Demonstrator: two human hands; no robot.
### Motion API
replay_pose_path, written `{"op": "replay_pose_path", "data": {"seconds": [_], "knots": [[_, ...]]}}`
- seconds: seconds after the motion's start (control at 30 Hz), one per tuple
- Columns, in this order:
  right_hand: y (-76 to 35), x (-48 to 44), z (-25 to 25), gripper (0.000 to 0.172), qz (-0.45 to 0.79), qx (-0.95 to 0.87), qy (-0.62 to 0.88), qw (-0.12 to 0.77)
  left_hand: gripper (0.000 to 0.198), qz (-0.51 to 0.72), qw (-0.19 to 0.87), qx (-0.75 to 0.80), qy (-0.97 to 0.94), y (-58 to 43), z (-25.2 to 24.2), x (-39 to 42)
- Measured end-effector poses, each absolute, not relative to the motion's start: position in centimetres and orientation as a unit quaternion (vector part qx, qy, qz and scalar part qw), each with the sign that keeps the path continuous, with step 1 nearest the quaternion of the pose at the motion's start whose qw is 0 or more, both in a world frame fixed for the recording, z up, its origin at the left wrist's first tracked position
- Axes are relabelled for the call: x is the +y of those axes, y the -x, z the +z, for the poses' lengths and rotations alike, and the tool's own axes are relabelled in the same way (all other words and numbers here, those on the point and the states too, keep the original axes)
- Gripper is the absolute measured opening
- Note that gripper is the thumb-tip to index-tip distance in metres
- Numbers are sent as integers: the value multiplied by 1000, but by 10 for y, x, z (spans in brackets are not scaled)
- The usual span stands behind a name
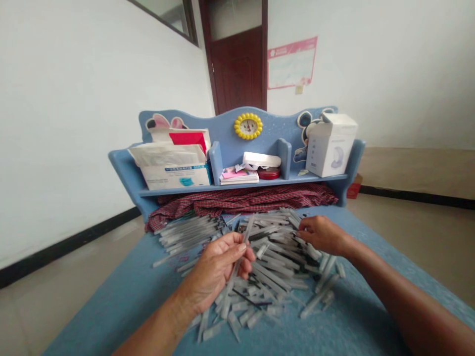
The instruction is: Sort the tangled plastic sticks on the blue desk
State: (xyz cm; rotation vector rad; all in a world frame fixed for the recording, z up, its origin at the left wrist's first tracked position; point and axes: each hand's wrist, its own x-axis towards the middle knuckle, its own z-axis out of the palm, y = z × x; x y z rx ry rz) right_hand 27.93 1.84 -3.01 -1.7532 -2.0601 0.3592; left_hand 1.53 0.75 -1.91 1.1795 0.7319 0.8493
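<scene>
My left hand (228, 257) is closed around a long translucent plastic tube, like a pen barrel (248, 230), held tilted above a heap of similar pieces. At the right side of the heap, my right hand (321, 233) has its fingers pinched together among the pieces; what they grip, if anything, is too small to make out. The heap of translucent tubes and caps (274, 277) covers the middle of the blue table, with thin dark sticks (247, 298) among it. To the left lies a bunch of tubes (189, 235) roughly side by side.
Behind the heap, a red checked cloth (252, 198) is tucked under a blue shelf (174, 192). On it stand a mask box (178, 173), some papers (239, 178), a red round tin (269, 173) and a white box (332, 146). A yellow-rimmed clock (248, 126) is on the backboard.
</scene>
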Motion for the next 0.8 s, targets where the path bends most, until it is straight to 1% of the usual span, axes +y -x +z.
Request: {"op": "replay_pose_path", "data": {"seconds": [0.13, 0.23, 0.33, 0.43, 0.5, 0.63, 0.7, 0.8], "knots": [[-254, 1, -28, 27, 223, -760, 538, 287, 6, 431, 721, 275, -469, -19, -17, 4], [-228, -16, -27, 31, 289, -792, 443, 305, 8, 474, 722, 252, -435, -23, -14, 0], [-205, -28, -27, 31, 321, -803, 395, 309, 11, 497, 720, 236, -423, -26, -8, -6], [-188, -31, -24, 32, 333, -795, 391, 321, 13, 493, 730, 229, -414, -28, -3, -12], [-177, -31, -21, 31, 316, -788, 409, 334, 13, 490, 734, 231, -410, -27, 1, -13], [-153, -31, -14, 27, 278, -769, 452, 357, 10, 532, 702, 244, -406, -21, 12, -7], [-139, -34, -13, 28, 285, -763, 461, 353, 7, 563, 680, 253, -396, -16, 19, -3], [-120, -39, -12, 31, 272, -756, 489, 340, 13, 583, 672, 260, -375, -11, 28, 3]]}}
